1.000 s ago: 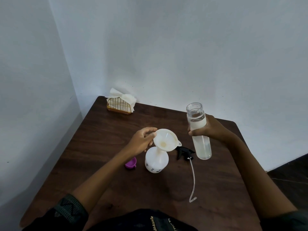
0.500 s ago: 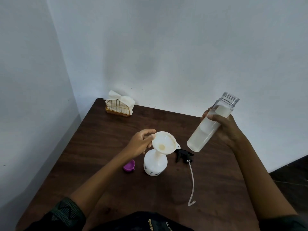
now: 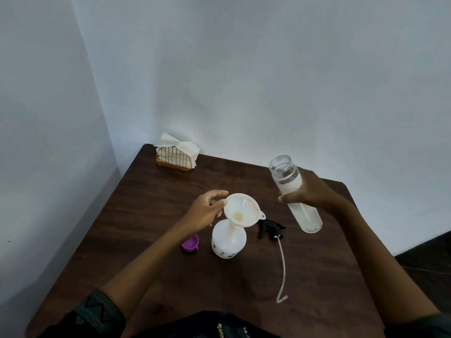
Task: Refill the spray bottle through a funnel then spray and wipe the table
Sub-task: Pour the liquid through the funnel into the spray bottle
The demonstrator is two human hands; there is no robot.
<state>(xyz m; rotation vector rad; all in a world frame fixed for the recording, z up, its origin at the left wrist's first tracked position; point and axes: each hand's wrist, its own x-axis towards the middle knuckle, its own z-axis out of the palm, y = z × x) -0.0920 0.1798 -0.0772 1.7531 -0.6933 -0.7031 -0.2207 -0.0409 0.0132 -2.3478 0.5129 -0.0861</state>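
A white spray bottle [image 3: 228, 242] with dark dots stands uncapped mid-table, a white funnel [image 3: 241, 209] seated in its neck. My left hand [image 3: 207, 211] pinches the funnel's left rim. My right hand [image 3: 310, 191] grips a clear open bottle [image 3: 296, 198] of cloudy liquid, held nearly upright above the table, to the right of the funnel, mouth tipped slightly left. The black trigger head [image 3: 269, 228] lies beside the spray bottle, its clear tube [image 3: 283, 269] trailing toward me.
A purple cap [image 3: 190, 243] lies left of the spray bottle. A gold wire holder with white napkins [image 3: 177, 154] stands at the table's far left corner against the wall. The dark wooden table [image 3: 146, 215] fits into the room corner; floor shows at right.
The clear bottle swung from leaning right, away from the funnel, back to nearly upright and closer to the funnel. My left hand stayed on the funnel rim.
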